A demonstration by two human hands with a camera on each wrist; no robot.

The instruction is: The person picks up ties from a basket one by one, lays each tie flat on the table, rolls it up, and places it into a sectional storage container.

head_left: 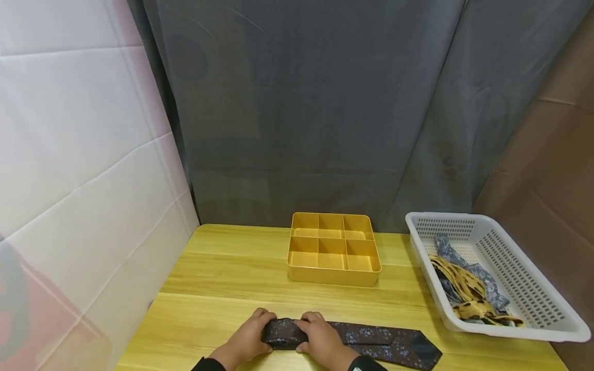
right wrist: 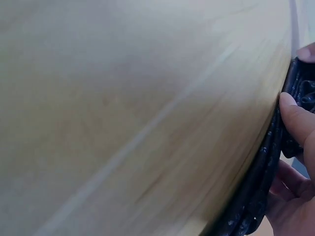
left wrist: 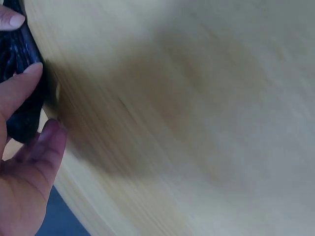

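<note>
A dark floral necktie point(head_left: 371, 344) lies along the near edge of the wooden table point(head_left: 223, 278). Its left end is wound into a roll point(head_left: 284, 334). My left hand point(head_left: 250, 335) grips the roll's left side and my right hand point(head_left: 320, 337) grips its right side, fingers curled over the top. The wide tip stretches flat to the right. In the left wrist view my fingers point(left wrist: 22, 93) curl against the dark fabric point(left wrist: 19, 69). The right wrist view shows my fingers point(right wrist: 298, 115) on the rolled tie point(right wrist: 261, 191).
A yellow tray point(head_left: 333, 277) with several empty compartments stands at mid-table. A white perforated basket point(head_left: 533, 288) at the right holds a yellow patterned tie point(head_left: 468, 288) and a grey-blue one point(head_left: 447, 250). Grey curtain behind, white panel at left.
</note>
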